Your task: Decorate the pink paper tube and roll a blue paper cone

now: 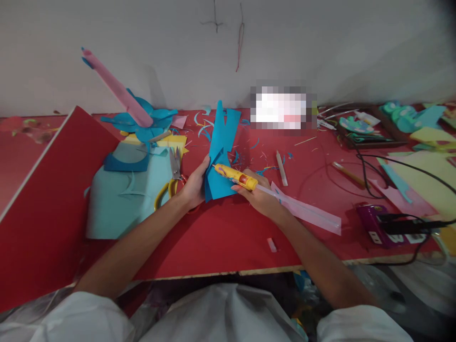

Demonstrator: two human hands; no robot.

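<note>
My left hand [195, 185] grips the left edge of a folded blue paper piece [223, 183], with the thumb against it. This paper stands tilted up off the table and has a long pointed top. In my right hand [261, 197] is a yellow hot glue gun [235, 175], a clear stick coming out of its back end. Its thin tip meets or nearly meets the blue paper near my left thumb; contact is hard to tell. Scissors [173, 178] with yellow handles lie open just left of my left hand. A pale pink paper strip [313, 213] lies beyond my right wrist.
Blue sheets [117, 204] lie at left beside a raised red board [46, 209]. Behind them stands a pink paper tube [117, 88] on blue petals. A glue stick [281, 168], a purple box [377, 228] with black cables, and a dark tray [381, 137] are at right.
</note>
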